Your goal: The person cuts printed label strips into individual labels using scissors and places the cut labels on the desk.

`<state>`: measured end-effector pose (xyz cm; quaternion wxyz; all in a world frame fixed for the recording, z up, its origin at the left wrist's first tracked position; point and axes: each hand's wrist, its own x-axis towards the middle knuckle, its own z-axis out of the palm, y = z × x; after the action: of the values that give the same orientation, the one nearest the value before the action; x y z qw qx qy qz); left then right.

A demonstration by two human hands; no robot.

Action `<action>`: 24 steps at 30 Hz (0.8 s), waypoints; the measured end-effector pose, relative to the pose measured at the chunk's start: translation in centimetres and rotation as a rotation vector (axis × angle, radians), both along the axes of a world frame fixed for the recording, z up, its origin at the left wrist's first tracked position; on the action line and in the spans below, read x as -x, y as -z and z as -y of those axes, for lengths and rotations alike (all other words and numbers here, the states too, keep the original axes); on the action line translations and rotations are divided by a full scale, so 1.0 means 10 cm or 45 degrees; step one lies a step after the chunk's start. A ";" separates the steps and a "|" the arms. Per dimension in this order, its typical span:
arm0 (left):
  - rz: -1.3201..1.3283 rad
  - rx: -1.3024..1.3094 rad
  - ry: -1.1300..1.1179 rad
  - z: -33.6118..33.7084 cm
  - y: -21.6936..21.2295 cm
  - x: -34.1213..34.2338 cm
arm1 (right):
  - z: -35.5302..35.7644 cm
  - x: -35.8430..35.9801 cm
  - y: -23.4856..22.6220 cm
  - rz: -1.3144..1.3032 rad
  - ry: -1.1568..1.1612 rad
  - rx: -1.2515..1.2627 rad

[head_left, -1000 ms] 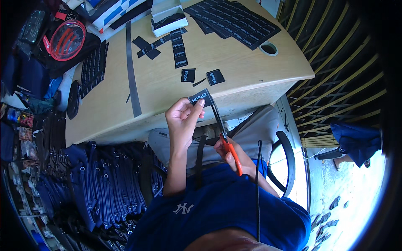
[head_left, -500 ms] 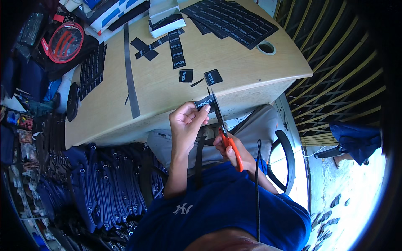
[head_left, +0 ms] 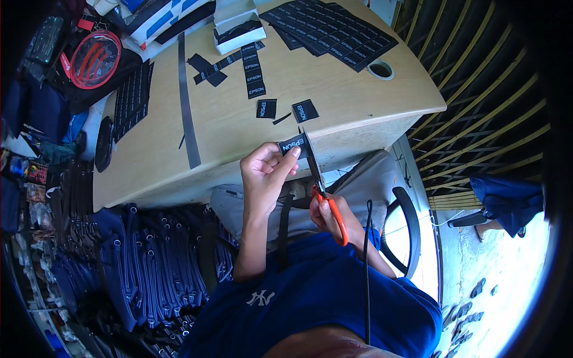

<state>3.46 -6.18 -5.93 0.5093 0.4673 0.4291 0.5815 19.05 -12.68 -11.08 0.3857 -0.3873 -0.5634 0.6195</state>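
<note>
In front of the table edge, my left hand (head_left: 266, 174) pinches a small black fabric label (head_left: 291, 145) with light lettering between thumb and fingers. My right hand (head_left: 353, 227) grips orange-handled scissors (head_left: 316, 166), their blades pointing away from me along the label's right edge. Whether the blades bite into the label is hard to see. Just beyond on the table lie two cut labels, a left one (head_left: 266, 108) and a right one (head_left: 305, 111), with a thin black offcut (head_left: 282, 119) between them.
A strip of uncut labels (head_left: 253, 74) and crossed pieces (head_left: 209, 70) lie farther back, near a white box (head_left: 239, 34). Black label sheets (head_left: 334, 33) and a tape roll (head_left: 380, 70) are at the far right. A long dark strip (head_left: 187, 107) crosses the left side. Blue straps (head_left: 149, 262) hang below.
The scissors' handles and my right fingers have shifted slightly, with the blades still beside the label. My left hand holds the label in almost the same place.
</note>
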 end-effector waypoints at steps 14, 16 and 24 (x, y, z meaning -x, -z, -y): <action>-0.012 0.042 0.000 -0.05 0.04 0.11 | 0.01 0.00 0.00 -0.085 0.046 0.249; -0.039 0.093 0.059 -0.03 0.04 0.14 | 0.00 -0.01 0.00 -0.189 0.047 0.226; -0.191 0.086 0.067 -0.06 0.06 0.26 | 0.01 -0.01 0.11 -0.311 0.048 0.212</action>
<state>0.87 -5.62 -6.53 0.5063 0.5034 0.4729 0.5163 19.18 -12.78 -12.22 0.4295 -0.3504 -0.4516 0.6992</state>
